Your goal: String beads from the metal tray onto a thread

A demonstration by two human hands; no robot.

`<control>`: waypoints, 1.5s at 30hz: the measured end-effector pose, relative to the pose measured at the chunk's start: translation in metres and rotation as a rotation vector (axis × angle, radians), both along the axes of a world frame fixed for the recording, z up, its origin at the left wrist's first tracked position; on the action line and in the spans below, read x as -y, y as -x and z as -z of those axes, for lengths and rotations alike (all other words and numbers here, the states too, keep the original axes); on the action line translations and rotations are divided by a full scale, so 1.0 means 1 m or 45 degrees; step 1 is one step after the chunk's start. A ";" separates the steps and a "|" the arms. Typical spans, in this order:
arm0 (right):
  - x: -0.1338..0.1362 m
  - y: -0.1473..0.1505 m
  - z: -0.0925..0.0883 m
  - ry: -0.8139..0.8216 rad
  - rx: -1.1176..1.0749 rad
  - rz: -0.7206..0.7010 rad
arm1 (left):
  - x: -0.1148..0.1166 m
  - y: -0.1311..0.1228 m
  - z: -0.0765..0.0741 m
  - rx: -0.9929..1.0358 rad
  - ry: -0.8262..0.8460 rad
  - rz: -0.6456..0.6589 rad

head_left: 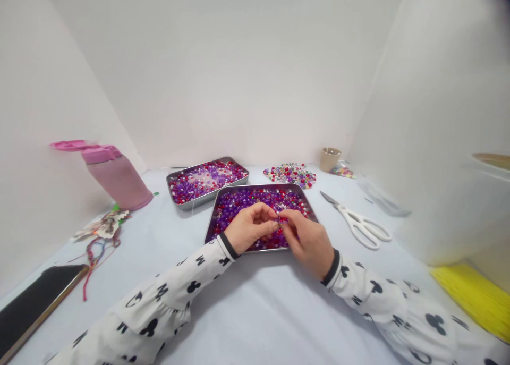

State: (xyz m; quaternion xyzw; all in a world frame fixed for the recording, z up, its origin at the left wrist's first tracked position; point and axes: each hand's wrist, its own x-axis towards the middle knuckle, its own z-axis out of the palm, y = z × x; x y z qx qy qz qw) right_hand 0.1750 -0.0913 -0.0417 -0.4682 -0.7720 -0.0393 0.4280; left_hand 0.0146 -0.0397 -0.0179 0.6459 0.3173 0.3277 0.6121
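Both hands meet above the front metal tray (211, 221), which is full of purple, red and white beads. My left hand (253, 228) has its thumb and index finger pinched together, and what lies between them is too small to name. Right beside it, my right hand (306, 240) is also closed at the fingertips, near a tiny reddish-purple thing that I cannot make out. Beads (239, 205) show behind and around the fingers. A second bead tray (195, 201) sits behind and to the left.
Loose beads (290, 173) and a paper cup (330, 159) are at the back. White scissors (360, 224) lie right, near yellow material (474, 296). At left are a pink bottle (119, 179), coloured threads (93, 253) and a phone (35, 306). White walls enclose the back and sides.
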 end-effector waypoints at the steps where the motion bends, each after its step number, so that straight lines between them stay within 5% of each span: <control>1: 0.000 0.000 0.000 -0.007 0.009 -0.002 | 0.000 0.000 0.001 0.005 0.000 0.005; 30: -0.001 -0.001 0.001 -0.090 0.043 -0.086 | 0.005 0.001 -0.007 -0.158 0.016 -0.144; 45: -0.005 -0.008 -0.021 0.159 -0.184 0.010 | 0.008 -0.003 -0.012 -0.136 -0.106 -0.226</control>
